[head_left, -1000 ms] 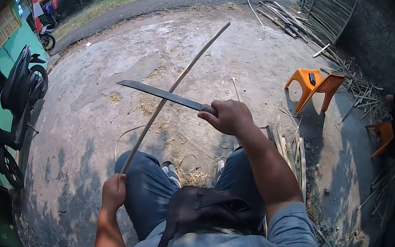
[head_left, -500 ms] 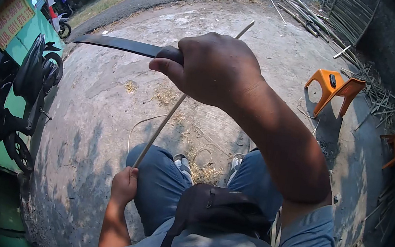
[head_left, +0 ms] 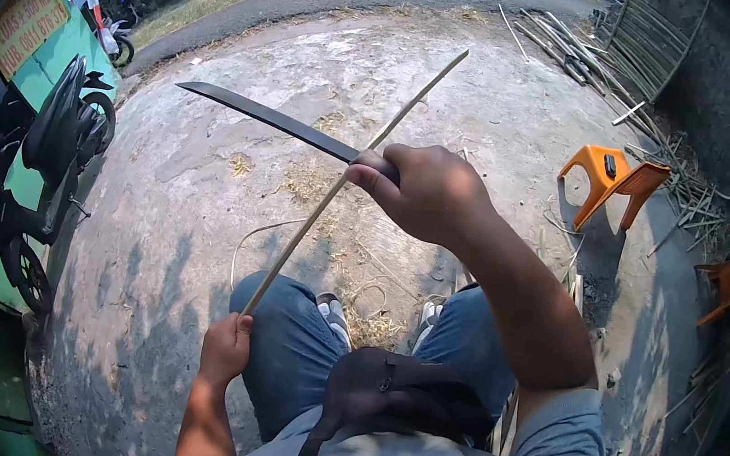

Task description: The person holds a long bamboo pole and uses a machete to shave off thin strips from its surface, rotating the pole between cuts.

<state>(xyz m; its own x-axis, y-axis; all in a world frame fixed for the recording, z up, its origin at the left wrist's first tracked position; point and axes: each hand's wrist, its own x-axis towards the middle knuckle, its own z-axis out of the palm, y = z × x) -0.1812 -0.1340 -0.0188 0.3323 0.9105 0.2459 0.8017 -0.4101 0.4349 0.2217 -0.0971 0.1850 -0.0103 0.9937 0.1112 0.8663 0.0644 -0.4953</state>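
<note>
A long thin bamboo strip (head_left: 297, 236) slants from my left knee up to the right. My left hand (head_left: 225, 348) is closed round its lower end, beside the left knee. My right hand (head_left: 431, 191) grips the handle of a machete (head_left: 273, 120), its dark blade pointing to the upper left. Handle and strip cross at my right hand; whether they touch is unclear. The strip's free upper end reaches past that hand.
An orange stool (head_left: 603, 180) with a black object on it stands at the right. Bamboo pieces (head_left: 578, 54) lie at the upper right. A motorcycle (head_left: 54, 162) is at the left. Shavings (head_left: 376, 325) lie between my feet.
My right hand and the machete have moved down and to the right, and the blade now tilts more. My left hand keeps its hold on the strip, slightly lower in view.
</note>
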